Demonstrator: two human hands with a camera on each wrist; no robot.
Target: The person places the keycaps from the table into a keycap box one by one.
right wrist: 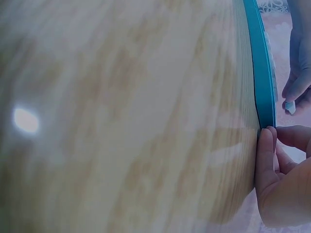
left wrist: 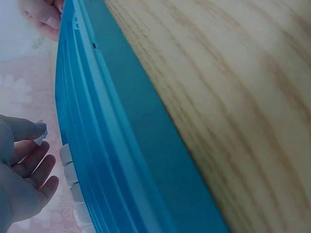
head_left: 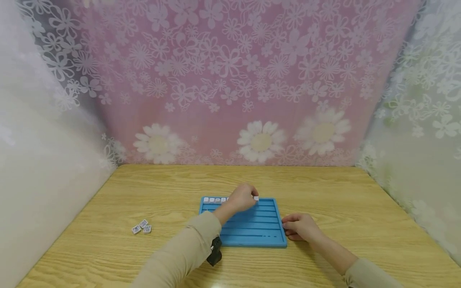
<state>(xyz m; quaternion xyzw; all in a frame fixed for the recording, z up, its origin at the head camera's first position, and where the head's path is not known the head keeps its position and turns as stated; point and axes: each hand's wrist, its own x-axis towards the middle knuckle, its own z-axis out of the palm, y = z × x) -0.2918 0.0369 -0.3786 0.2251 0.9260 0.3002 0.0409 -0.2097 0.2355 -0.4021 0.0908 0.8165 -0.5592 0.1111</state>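
Over the far row of a blue grooved tray [head_left: 248,228], my left hand [head_left: 243,197] pinches a small white tile [left wrist: 41,134] between thumb and index finger. The left wrist view shows this tile just off the tray, its other fingers loosely bent. My right hand [head_left: 301,227] holds the tray's right edge, thumb on one side and fingers on the other, as the right wrist view [right wrist: 284,174] shows. Several white tiles [head_left: 211,201] stand in a line along the tray's far left groove; the left forearm hides part of that row.
Three loose white tiles with dark printed faces [head_left: 143,227] lie on the wooden table [head_left: 162,184], left of the tray. A black device [head_left: 215,252] is strapped at the left wrist. Flowered pink sheeting [head_left: 216,80] stands behind the table, with pale sheets at both sides.
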